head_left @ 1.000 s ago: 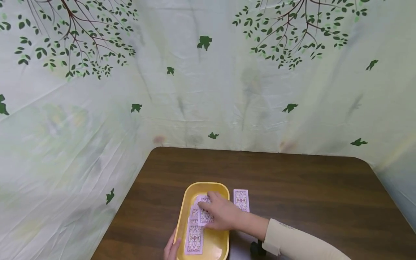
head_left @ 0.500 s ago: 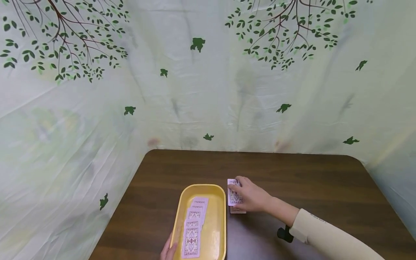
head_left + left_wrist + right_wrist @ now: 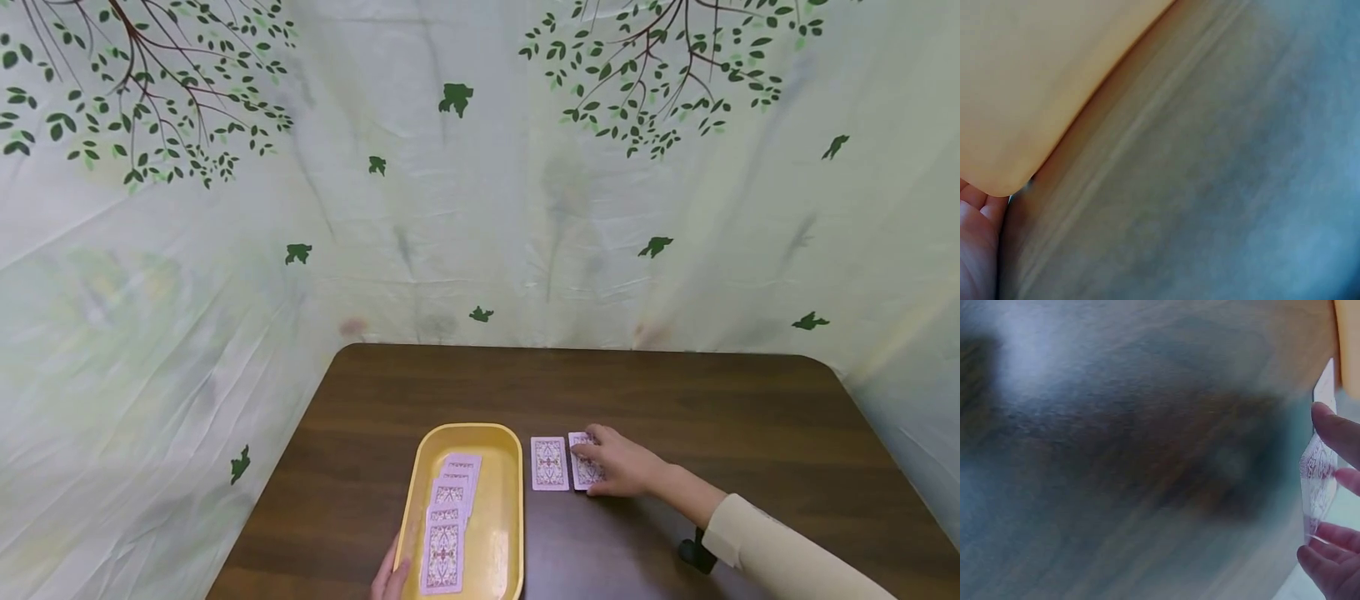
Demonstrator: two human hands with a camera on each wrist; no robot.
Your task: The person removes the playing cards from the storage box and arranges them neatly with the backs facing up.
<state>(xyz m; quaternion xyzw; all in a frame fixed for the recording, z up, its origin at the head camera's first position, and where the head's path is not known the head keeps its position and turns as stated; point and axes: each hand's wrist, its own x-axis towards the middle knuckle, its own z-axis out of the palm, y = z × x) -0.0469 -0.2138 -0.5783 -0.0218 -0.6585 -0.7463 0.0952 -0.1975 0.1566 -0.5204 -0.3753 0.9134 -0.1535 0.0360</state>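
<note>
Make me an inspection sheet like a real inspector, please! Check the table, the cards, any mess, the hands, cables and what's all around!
Surface: dark wood-grain table, shiny near the front.
Job's things: yellow tray with overlapping cards, patterned backs up; one card flat on the table beside it; a held card just right of that.
Clutter: nothing seen.
Hands: left hand grips the tray's left side; right hand holds a card by its ends.
Cables: nothing seen.
Surroundings: pale wall covering with leafy branches; cream sleeve and dark wrist device on the right arm.
</note>
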